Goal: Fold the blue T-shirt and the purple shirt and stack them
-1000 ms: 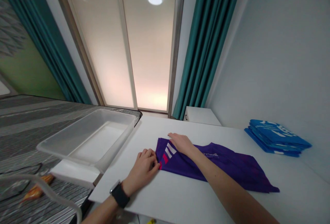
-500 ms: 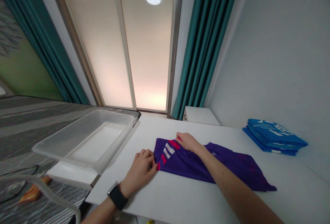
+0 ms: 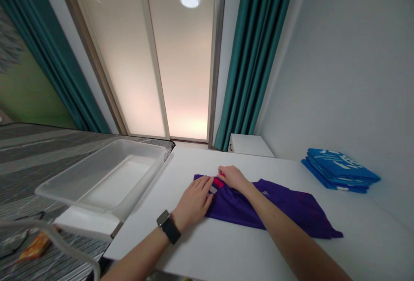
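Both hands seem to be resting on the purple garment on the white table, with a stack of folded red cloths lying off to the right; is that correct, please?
Not quite: the head view shows the folded stack is blue, not red. Otherwise yes: left hand and right hand rest on the purple garment on the white table.

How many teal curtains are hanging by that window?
2: one teal curtain at the window's left, another teal curtain at its right, beside the white wall. More may hang out of view.

- Teal curtains (image 3: 250,65) flank frosted sliding panels (image 3: 168,61) beneath a round ceiling light (image 3: 189,0).
- Plain white wall (image 3: 349,70) at right; small white cabinet (image 3: 249,145) below.
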`<action>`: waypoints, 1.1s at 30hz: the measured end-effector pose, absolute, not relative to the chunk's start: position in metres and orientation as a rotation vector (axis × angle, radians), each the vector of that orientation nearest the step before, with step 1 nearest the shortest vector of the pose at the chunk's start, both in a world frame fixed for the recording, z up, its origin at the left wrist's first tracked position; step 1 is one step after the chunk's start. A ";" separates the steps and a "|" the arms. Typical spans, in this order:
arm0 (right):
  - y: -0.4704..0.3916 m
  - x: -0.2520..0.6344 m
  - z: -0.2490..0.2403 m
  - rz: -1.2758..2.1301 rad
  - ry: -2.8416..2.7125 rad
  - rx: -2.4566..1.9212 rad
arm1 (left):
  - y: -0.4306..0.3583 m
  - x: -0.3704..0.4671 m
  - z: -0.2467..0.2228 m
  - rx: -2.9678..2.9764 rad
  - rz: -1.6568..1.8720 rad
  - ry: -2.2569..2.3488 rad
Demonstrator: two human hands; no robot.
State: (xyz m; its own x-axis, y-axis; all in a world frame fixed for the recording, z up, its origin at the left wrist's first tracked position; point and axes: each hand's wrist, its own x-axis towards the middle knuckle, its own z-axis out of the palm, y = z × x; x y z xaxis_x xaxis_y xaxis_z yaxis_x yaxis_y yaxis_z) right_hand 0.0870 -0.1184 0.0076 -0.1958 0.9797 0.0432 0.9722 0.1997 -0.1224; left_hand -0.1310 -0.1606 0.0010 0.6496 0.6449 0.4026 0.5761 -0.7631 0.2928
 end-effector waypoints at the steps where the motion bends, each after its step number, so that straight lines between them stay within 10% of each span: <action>1: -0.118 0.088 0.008 0.092 -2.334 -1.913 | -0.160 -0.124 -0.004 2.765 0.691 1.038; 33: -0.179 0.162 -0.019 -0.158 -1.988 -2.067 | -0.115 -0.179 -0.044 2.780 0.516 1.207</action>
State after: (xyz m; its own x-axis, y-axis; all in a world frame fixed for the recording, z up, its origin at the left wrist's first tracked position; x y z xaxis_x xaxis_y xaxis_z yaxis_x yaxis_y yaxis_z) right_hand 0.1621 -0.1794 -0.0195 0.0531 0.9637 0.2616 0.9929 -0.0231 -0.1164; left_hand -0.1793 -0.1150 -0.0443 0.6360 0.7203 0.2769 0.6978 -0.6900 0.1921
